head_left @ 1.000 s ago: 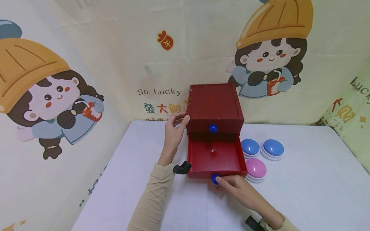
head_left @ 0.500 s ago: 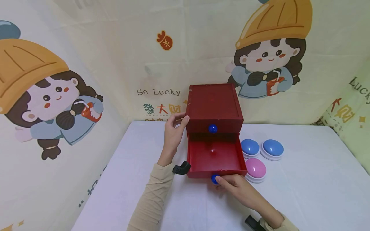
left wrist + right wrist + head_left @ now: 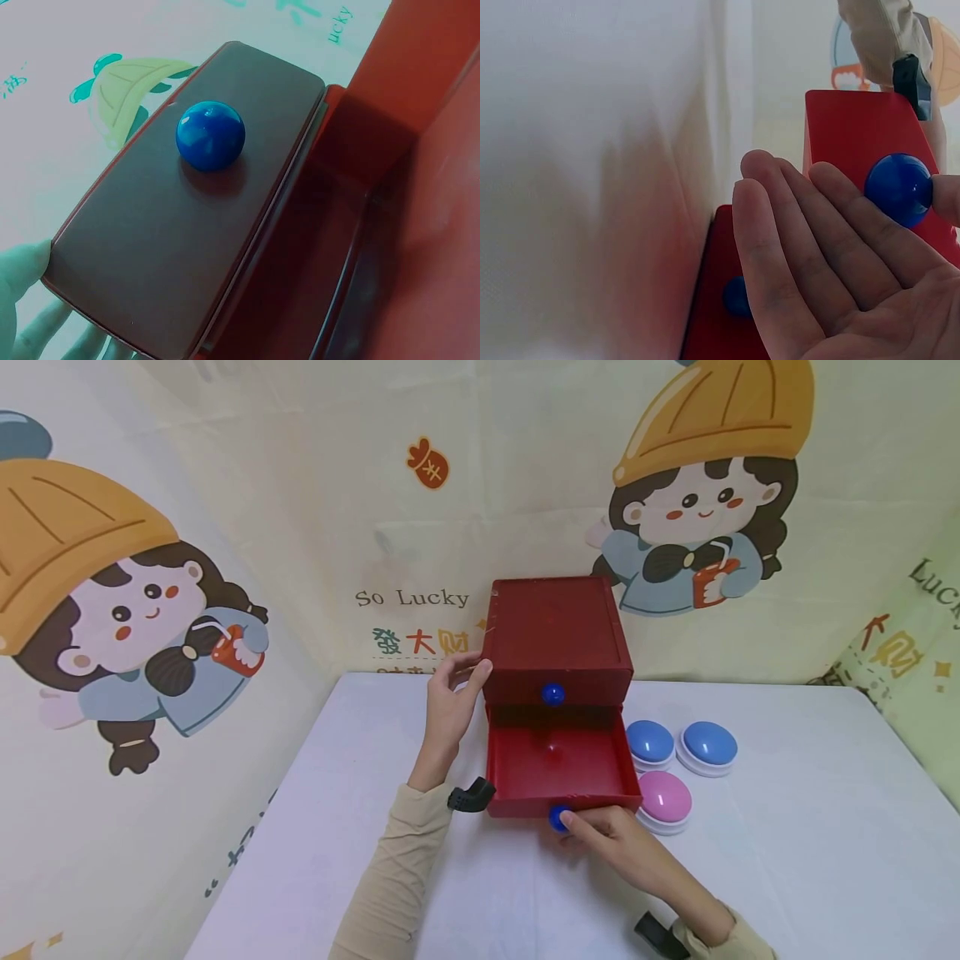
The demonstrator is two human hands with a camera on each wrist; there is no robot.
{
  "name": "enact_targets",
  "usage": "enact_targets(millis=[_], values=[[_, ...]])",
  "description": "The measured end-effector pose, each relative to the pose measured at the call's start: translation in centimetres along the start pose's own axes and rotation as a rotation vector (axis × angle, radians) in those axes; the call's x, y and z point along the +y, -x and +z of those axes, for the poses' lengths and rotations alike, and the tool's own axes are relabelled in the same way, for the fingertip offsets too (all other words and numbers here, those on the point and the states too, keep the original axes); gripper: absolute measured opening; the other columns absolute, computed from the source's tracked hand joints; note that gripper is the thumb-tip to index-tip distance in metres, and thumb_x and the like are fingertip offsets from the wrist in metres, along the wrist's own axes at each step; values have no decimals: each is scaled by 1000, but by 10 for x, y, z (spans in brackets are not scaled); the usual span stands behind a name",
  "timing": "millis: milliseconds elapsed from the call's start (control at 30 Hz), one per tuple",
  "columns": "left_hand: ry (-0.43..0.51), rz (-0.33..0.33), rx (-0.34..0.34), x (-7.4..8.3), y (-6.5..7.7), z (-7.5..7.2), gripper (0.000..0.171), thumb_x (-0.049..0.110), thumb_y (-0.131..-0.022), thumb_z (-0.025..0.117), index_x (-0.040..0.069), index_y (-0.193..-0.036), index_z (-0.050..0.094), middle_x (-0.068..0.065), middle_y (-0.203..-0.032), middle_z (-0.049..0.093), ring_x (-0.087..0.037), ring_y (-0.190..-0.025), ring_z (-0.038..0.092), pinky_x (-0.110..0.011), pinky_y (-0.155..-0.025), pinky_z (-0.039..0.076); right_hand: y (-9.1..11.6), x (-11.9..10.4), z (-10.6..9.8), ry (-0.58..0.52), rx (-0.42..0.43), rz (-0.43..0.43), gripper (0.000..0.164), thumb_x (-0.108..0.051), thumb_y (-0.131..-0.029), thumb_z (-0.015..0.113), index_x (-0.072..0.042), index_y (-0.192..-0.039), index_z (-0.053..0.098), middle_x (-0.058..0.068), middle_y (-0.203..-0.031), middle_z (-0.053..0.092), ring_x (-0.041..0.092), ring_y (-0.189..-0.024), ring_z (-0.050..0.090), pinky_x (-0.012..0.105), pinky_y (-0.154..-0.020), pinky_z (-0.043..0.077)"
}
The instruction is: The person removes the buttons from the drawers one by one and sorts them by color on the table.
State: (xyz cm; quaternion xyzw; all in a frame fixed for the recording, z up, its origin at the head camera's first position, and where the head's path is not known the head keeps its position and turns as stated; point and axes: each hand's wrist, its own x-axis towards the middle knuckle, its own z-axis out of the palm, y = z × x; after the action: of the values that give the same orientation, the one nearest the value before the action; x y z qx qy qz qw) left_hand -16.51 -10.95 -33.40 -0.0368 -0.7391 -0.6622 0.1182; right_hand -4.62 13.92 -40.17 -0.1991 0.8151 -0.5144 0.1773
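Observation:
A red two-drawer box (image 3: 558,625) stands at the back of the table. Its lower drawer (image 3: 558,760) is pulled out with nothing inside, while the upper drawer, with its blue knob (image 3: 211,136), is closed. My left hand (image 3: 446,714) rests against the box's left side, thumb at the front corner and fingers extended along the side in the left wrist view. My right hand (image 3: 626,852) pinches the lower drawer's blue knob (image 3: 898,190) between thumb and index finger; its other fingers lie straight in the right wrist view.
Right of the drawer sit two blue domed push buttons (image 3: 649,741) (image 3: 709,743) and a pink one (image 3: 665,797), on white bases. The pink one is close to the drawer's right wall. A printed cloth (image 3: 300,527) hangs behind the white table (image 3: 810,827).
The lower drawer has slid slightly inward, away from me, with my right hand still pinching its knob. My left hand stays where it was on the box.

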Motion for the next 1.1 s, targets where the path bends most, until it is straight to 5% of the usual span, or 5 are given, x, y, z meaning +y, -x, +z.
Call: enact_targets(millis=[600, 833, 1100], values=[[-14, 9, -16, 6, 2, -1, 38, 33, -95, 68, 11, -125, 63, -6, -125, 62, -22, -111, 59, -35, -88, 51, -5, 2, -2, 2, 43, -7, 34, -33, -100, 57, -6, -111, 75, 3, -98, 74, 20, -91, 67, 37, -75, 60], [-5, 2, -12, 1, -1, -1, 37, 34, -94, 69, 13, -124, 63, -4, -124, 62, -21, -110, 60, -47, -94, 51, -7, 3, -3, 14, 45, -29, 34, -33, -101, 55, -7, -109, 75, 6, -100, 74, 27, -91, 69, 35, -77, 59], [-18, 1, -14, 1, -2, -2, 36, 33, -93, 69, 14, -123, 63, -3, -122, 64, -20, -108, 61, -35, -89, 54, -13, 5, -5, 34, 65, -27, 35, -35, -101, 55, -8, -109, 76, 3, -98, 75, 26, -91, 67, 29, -74, 58]])
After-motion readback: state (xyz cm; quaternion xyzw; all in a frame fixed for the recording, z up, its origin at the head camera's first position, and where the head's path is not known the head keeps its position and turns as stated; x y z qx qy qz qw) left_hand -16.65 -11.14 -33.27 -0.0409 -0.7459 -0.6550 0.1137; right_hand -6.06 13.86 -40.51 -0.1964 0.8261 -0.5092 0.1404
